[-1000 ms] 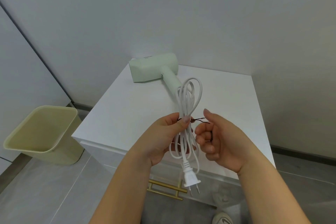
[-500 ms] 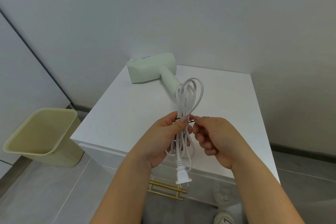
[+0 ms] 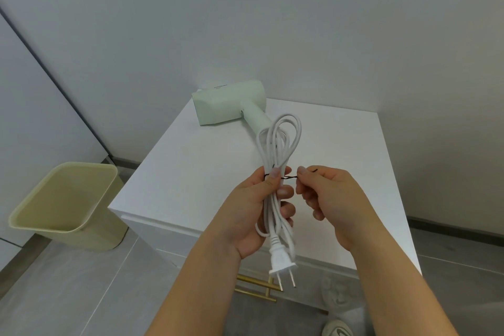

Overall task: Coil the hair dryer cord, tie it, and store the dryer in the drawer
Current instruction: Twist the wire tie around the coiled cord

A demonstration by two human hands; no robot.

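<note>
Cord coil (image 3: pixel 274 165) gripped in your left hand (image 3: pixel 245 215), right hand (image 3: pixel 335 204) pinching its dark tie (image 3: pixel 289 178), dryer (image 3: pixel 226 106) at far-left corner of the cabinet (image 3: pixel 341 144)

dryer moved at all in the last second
No. The dryer lies in the same spot at the back left corner of the cabinet, its handle pointing the same way across the top.

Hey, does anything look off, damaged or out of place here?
Nothing stands out. The hair dryer lies on the cabinet, its cord is bundled in the left hand, the right hand pinches the dark twist tie around it, and the plug hangs intact.
</note>
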